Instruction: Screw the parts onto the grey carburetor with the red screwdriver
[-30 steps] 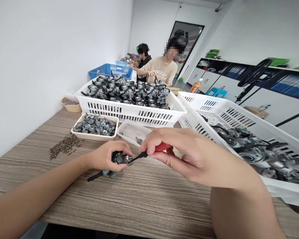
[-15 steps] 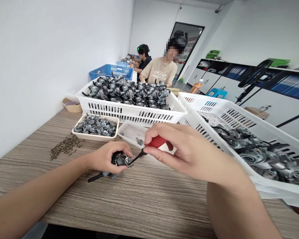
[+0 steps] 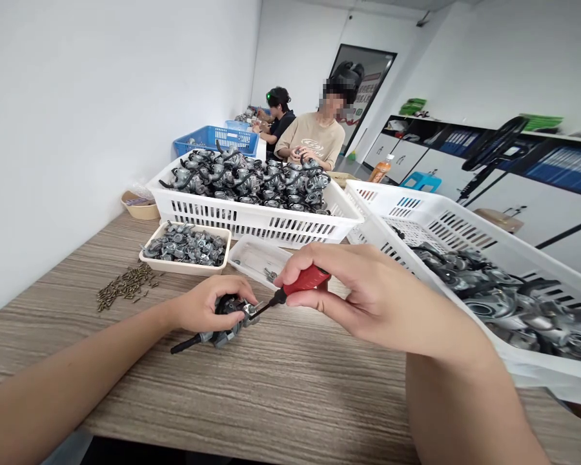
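My left hand [image 3: 213, 303] is closed around a grey metal carburetor [image 3: 225, 337] with a black hose, steadying it on the wooden table. In my right hand [image 3: 348, 294] is a screwdriver with a red handle [image 3: 307, 279], held between thumb and fingers. Its dark shaft slants down to the left, and the tip meets a small fitting on the carburetor's right side. Exactly where the tip sits is too small to make out. Left of my left hand lies a loose pile of small brass screws [image 3: 126, 285].
Beyond my hands stand a cream tray [image 3: 186, 266] of small metal parts and a shallow clear tray [image 3: 252, 255]. Behind them a white crate [image 3: 252, 223] is heaped with carburetors. Another white crate [image 3: 445, 284] borders the right. Two people sit farther back.
The fingers of my right hand have shifted on the screwdriver, showing more of its red handle. A co-worker's hands have risen into view behind the crate.
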Action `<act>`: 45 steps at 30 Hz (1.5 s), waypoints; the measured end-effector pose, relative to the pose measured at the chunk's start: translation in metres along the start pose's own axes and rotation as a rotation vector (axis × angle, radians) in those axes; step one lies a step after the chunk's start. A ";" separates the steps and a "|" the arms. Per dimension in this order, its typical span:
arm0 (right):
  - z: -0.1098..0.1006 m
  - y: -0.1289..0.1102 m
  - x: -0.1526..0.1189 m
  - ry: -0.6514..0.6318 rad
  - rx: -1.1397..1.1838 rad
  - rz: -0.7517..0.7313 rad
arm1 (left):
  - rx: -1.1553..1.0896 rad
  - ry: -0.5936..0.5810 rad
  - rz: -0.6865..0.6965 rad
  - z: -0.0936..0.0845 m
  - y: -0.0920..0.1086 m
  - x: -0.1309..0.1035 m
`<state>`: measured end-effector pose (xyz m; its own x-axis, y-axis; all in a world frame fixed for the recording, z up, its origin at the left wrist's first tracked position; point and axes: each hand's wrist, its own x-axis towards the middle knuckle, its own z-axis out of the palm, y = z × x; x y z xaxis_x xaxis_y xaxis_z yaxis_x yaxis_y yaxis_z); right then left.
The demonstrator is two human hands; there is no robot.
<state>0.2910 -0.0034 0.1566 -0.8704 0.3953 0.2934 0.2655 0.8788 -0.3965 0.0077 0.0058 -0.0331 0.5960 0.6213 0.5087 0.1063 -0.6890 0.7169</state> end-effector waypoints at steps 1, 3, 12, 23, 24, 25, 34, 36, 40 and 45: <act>0.001 0.000 0.001 0.019 -0.020 -0.005 | 0.002 0.000 -0.003 0.000 0.001 0.000; 0.002 -0.001 0.001 0.046 -0.057 -0.022 | 0.008 -0.004 -0.018 -0.001 0.002 0.000; 0.007 0.005 0.005 0.118 -0.252 -0.055 | 0.019 0.013 0.006 0.002 0.000 0.001; -0.005 0.000 -0.003 -0.056 -0.087 0.072 | 0.025 0.004 0.006 0.000 0.001 0.002; -0.006 0.001 -0.003 -0.065 -0.058 0.055 | 0.025 0.004 0.003 0.000 0.001 0.002; -0.006 0.001 -0.003 -0.066 -0.033 0.037 | 0.024 0.002 0.000 0.000 0.001 0.002; -0.001 0.000 -0.001 0.018 -0.180 0.028 | 0.018 -0.016 -0.013 0.002 0.001 0.003; 0.001 0.002 0.000 0.065 -0.255 0.026 | 0.015 -0.013 -0.020 0.002 0.002 0.003; 0.008 0.006 0.004 0.148 -0.315 -0.033 | 0.018 -0.010 -0.029 0.002 0.004 0.003; 0.003 0.001 0.002 0.055 -0.181 0.037 | 0.025 -0.004 -0.025 0.001 0.006 0.003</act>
<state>0.2886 -0.0028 0.1543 -0.8359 0.4380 0.3307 0.3717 0.8952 -0.2460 0.0110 0.0035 -0.0279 0.5964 0.6370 0.4885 0.1414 -0.6824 0.7172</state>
